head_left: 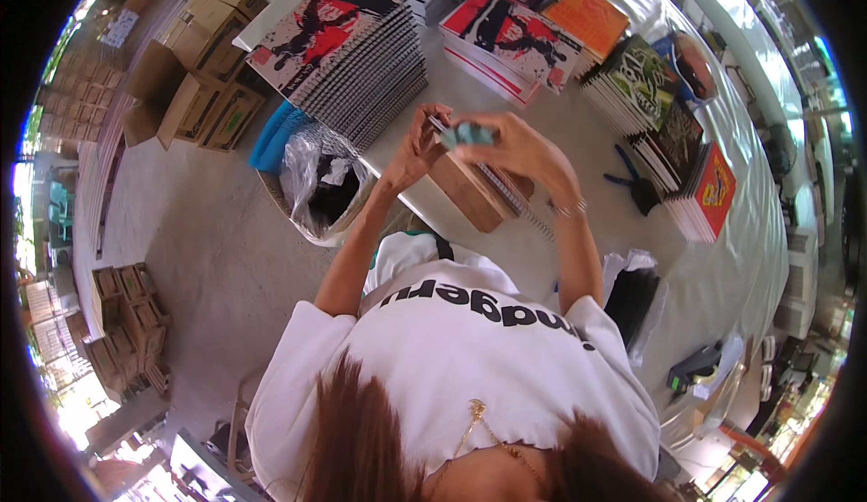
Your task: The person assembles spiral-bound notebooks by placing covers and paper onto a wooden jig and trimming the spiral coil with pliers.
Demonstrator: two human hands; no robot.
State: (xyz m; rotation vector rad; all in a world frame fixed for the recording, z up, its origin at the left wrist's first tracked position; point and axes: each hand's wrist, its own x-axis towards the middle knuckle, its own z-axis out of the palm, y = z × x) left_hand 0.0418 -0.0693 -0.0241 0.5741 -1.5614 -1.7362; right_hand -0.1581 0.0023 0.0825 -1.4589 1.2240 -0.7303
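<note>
My left hand (414, 148) and my right hand (524, 152) are raised together over the table's near edge. Between them is a small teal thing (468, 134). My right hand's fingers curl around it, and my left hand's fingertips pinch at its left end, where a bit of wire spiral shows. Just below the hands a short stack of spiral-bound notebooks with a brown cover (470, 193) lies on the white table (578, 123). What the teal thing is cannot be made out.
Stacks of spiral notebooks with red, black and white covers (348, 46), an orange one (587, 14) and green and dark ones (646, 82) fill the table. Blue-handled pliers (630, 180) lie to the right. A bag-lined bin (323, 190) and cardboard boxes (194, 96) stand on the floor to the left.
</note>
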